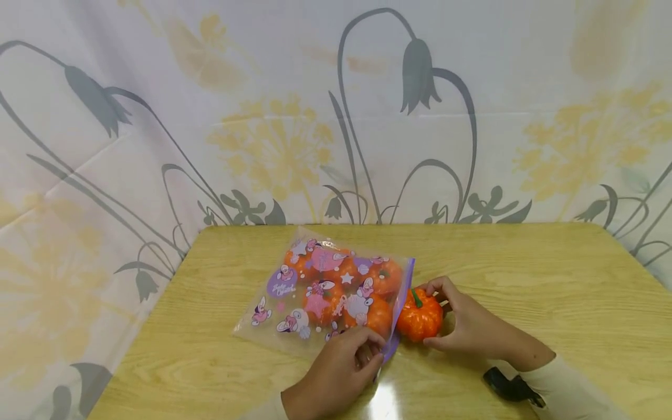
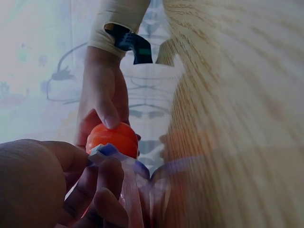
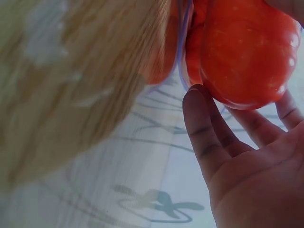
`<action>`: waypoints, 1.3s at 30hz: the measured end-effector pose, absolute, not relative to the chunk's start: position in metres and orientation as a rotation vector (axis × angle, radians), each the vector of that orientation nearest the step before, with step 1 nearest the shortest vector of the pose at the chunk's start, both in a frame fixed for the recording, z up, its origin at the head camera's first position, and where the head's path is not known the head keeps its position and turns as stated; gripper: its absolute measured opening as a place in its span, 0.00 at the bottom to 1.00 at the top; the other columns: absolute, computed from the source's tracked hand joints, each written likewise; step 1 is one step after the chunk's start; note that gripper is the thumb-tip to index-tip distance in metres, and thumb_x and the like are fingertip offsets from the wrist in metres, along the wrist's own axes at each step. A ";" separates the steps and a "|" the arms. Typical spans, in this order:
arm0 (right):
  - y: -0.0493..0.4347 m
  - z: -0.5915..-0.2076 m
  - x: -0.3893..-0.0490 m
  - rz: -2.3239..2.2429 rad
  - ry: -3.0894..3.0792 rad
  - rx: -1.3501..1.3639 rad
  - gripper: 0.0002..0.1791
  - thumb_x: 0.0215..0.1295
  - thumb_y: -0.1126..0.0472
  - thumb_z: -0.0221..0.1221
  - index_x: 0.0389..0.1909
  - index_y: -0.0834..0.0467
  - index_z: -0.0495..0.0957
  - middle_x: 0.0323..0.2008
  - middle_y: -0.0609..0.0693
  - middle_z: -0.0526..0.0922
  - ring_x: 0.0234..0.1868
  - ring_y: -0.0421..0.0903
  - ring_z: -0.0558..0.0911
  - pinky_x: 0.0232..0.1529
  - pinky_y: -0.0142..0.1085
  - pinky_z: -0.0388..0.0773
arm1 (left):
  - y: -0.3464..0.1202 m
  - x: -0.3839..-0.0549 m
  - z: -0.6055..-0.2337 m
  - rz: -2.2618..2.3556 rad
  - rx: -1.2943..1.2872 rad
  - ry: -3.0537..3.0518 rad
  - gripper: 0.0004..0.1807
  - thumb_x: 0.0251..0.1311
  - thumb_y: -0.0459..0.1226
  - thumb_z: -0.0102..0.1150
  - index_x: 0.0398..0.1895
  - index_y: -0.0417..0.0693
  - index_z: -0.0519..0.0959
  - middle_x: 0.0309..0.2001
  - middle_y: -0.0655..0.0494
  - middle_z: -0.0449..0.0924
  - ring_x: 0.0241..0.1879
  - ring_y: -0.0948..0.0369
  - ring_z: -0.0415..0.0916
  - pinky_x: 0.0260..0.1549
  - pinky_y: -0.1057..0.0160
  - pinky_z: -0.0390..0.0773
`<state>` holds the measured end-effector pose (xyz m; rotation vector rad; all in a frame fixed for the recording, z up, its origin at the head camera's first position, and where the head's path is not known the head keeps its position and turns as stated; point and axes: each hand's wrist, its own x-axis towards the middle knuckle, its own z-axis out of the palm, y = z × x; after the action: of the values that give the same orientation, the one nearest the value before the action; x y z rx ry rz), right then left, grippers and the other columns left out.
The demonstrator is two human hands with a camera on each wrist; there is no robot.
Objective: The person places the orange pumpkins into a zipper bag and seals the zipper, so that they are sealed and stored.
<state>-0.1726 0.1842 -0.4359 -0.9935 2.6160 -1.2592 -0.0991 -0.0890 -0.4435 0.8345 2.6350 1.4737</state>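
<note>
A translucent zip bag [image 1: 283, 284] with a cartoon print and a purple zip edge [image 1: 405, 286] lies on the table, several orange pumpkins showing through it. My left hand [image 1: 338, 367] pinches the near corner of the bag's mouth; in the left wrist view a pale slider piece [image 2: 99, 151] shows by its fingers. A small shiny orange toy pumpkin [image 1: 421, 318] with a green stem sits at the mouth of the bag. Around its right side curl the fingers and thumb of my right hand [image 1: 464, 326]. Whether part of this pumpkin is inside the bag is hard to tell.
The wooden table [image 1: 551, 274] reaches back to a wall cloth [image 1: 499, 146] printed with grey and yellow flowers. A black strap piece [image 1: 509, 386] hangs at the right wrist. Light glares off the tabletop near the front.
</note>
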 end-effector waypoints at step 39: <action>0.153 -0.438 -0.152 -1.429 2.569 -0.821 0.36 0.53 0.63 0.74 0.58 0.58 0.64 0.54 0.63 0.78 0.37 0.39 0.85 0.35 0.32 0.84 | -0.088 -0.095 -0.442 1.436 0.824 2.639 0.06 0.67 0.34 0.60 0.45 0.50 0.79 0.34 0.63 0.77 0.31 0.77 0.70 0.32 0.76 0.77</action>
<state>-0.1524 0.1525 -0.4377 -0.8206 2.5686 -1.4286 -0.0949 -0.0884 -0.4417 0.8239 2.6391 1.4355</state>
